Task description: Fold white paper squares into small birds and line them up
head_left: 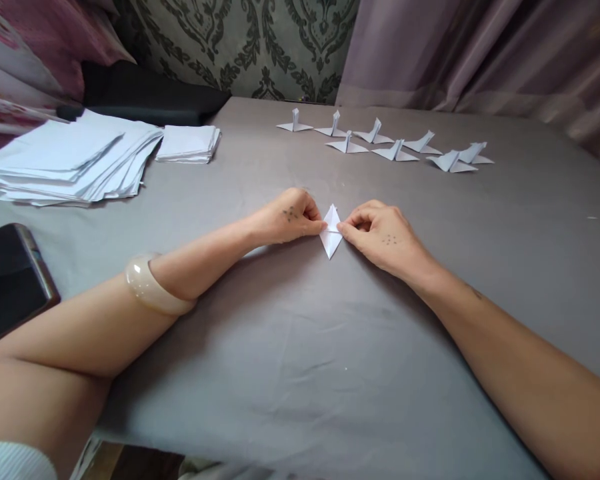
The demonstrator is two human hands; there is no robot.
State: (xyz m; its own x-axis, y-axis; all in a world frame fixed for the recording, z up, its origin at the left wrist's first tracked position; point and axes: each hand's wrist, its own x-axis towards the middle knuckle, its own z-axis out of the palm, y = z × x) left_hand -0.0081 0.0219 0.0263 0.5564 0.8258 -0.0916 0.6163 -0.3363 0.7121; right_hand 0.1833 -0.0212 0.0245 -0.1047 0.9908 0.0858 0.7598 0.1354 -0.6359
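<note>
A small white paper folded into a diamond (331,245) lies between my hands on the grey cloth, one point towards me and a horizontal crease across its middle. My left hand (293,217) pinches its left corner between thumb and forefinger. On the opposite corner, the thumb and forefinger of my right hand (380,233) are closed as well. Both hands rest close to the table surface, with the other fingers curled in.
Several folded paper birds (397,152) stand at the back right. A stack of large white sheets (70,160) and a smaller paper stack (187,143) lie back left. A black phone (13,280) rests at the left edge, and black fabric (150,93) lies behind the sheets.
</note>
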